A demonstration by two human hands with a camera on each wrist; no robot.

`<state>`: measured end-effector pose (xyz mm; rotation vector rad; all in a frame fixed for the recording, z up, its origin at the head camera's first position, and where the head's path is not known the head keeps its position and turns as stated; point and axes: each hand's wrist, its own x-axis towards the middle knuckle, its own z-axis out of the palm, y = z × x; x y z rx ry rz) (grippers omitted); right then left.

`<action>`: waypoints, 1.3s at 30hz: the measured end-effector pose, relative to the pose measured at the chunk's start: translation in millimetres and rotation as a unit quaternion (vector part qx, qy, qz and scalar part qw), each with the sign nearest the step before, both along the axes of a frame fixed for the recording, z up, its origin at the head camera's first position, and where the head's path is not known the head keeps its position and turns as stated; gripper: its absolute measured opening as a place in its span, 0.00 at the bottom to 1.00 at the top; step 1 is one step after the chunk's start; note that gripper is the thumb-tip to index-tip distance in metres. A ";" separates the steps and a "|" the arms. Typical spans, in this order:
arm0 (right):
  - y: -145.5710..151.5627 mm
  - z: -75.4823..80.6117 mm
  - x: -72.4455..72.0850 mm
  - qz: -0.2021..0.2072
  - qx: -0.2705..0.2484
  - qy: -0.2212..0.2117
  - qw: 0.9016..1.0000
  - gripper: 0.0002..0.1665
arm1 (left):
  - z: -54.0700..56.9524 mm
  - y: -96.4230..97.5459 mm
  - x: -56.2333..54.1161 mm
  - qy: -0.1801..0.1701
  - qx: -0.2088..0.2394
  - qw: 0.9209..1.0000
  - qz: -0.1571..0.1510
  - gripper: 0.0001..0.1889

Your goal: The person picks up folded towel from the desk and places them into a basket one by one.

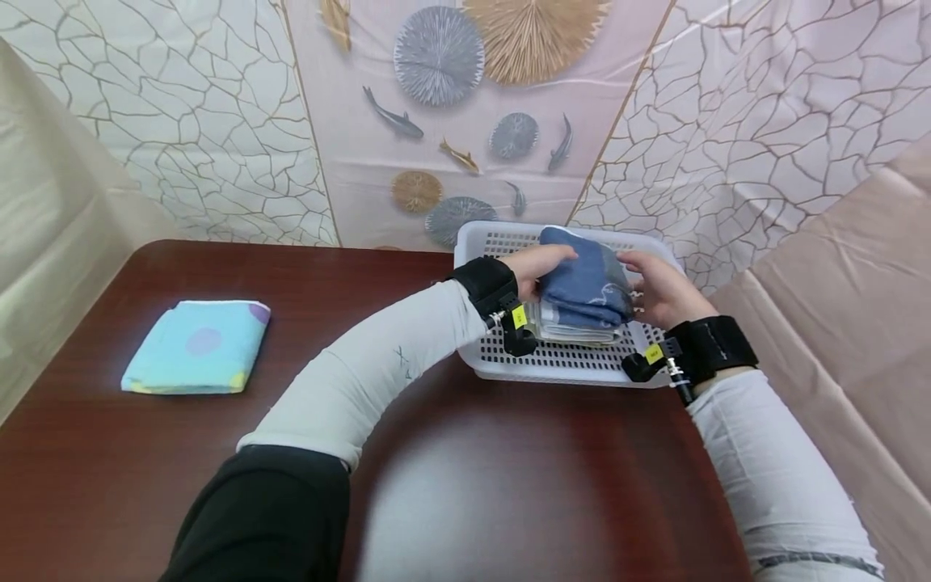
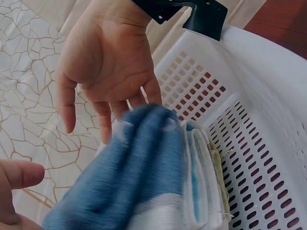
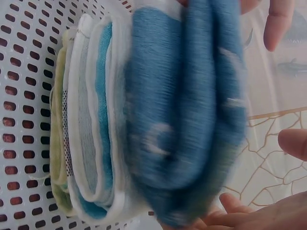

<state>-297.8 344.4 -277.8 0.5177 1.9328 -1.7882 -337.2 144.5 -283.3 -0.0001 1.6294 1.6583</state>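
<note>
A folded blue towel with white marks lies over a stack of folded towels inside a white basket. It looks blurred in both wrist views. My left hand is at the towel's left side, thumb straight out over it; its other fingers are mostly hidden. Opposite, at the right side, my right hand has its fingers extended against the towel's end. The left wrist view shows that right palm facing the towel, fingers straight. White, turquoise and yellow-green edges show in the stack beneath.
A folded light-blue towel with purple and yellow spots lies on the left of the dark red-brown table. The basket stands near the table's back right edge. Patterned cloth hangs behind, and beige cloth hangs at the right.
</note>
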 end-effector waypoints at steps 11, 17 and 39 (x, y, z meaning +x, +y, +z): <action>7.0 8.5 13.0 -0.029 -0.011 0.031 0.999 0.45 | 11.6 -16.9 1.4 -0.016 -0.009 1.000 -0.001 0.37; 7.5 11.6 22.4 -0.024 0.044 0.047 0.998 0.44 | 25.9 -41.1 3.6 0.032 -0.013 0.999 -0.023 0.33; -6.1 22.0 64.3 0.137 0.426 0.234 0.863 0.36 | 84.8 -120.0 52.2 0.255 -0.119 0.953 -0.114 0.20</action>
